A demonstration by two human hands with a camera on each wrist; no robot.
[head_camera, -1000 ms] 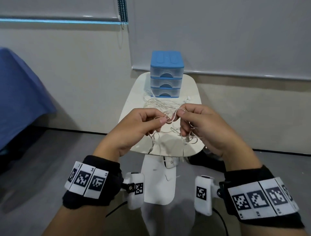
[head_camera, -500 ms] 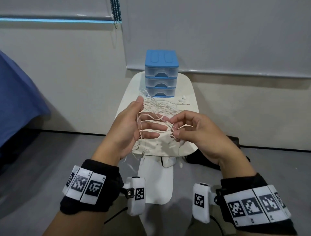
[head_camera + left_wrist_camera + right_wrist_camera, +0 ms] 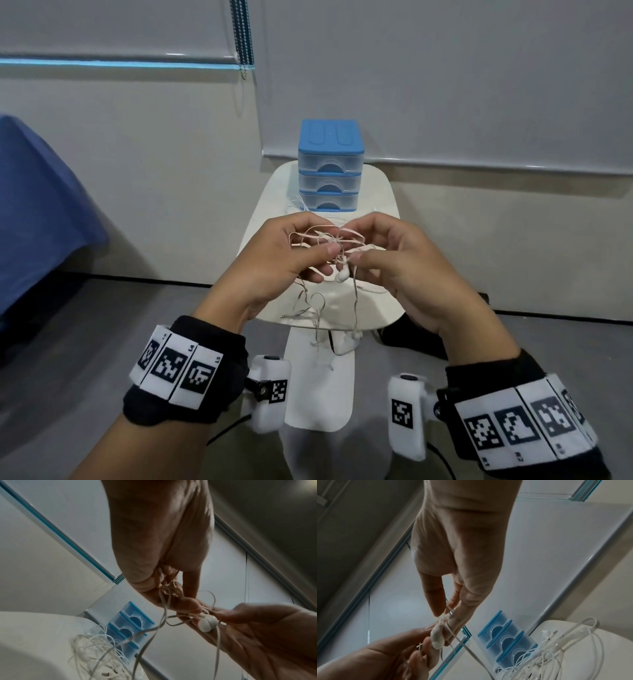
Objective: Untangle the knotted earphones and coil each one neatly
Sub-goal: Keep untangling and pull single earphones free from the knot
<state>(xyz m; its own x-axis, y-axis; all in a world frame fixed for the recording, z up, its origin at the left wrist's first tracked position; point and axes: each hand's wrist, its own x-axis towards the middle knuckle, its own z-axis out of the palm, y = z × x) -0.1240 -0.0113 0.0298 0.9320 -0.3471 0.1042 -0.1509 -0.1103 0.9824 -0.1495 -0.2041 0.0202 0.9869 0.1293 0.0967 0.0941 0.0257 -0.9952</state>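
A knotted white earphone cable (image 3: 329, 240) hangs in the air between both hands, above the small white table (image 3: 270, 202). My left hand (image 3: 291, 253) pinches the loops with thumb and fingers. My right hand (image 3: 376, 253) pinches the cable just beside the knot. One white earbud (image 3: 342, 275) dangles under the fingertips, seen also as the earbud (image 3: 207, 623) and the earbud (image 3: 437, 638). Loose strands and a second earbud (image 3: 356, 335) hang down past the table's near edge. A pile of more tangled earphones (image 3: 96, 654) lies on the table; in the right wrist view the pile (image 3: 556, 655) sits by the drawers.
A small blue-topped drawer unit (image 3: 329, 164) with three clear drawers stands at the table's far end against the wall. A blue cloth (image 3: 37, 205) covers furniture on the left. Grey floor surrounds the table, and a dark object (image 3: 411, 337) lies on it at the right.
The left hand, spread open with cable draped over it half a second ago, has curled back onto the loops. Both hands have come together and lifted the knot; an earbud now dangles below.
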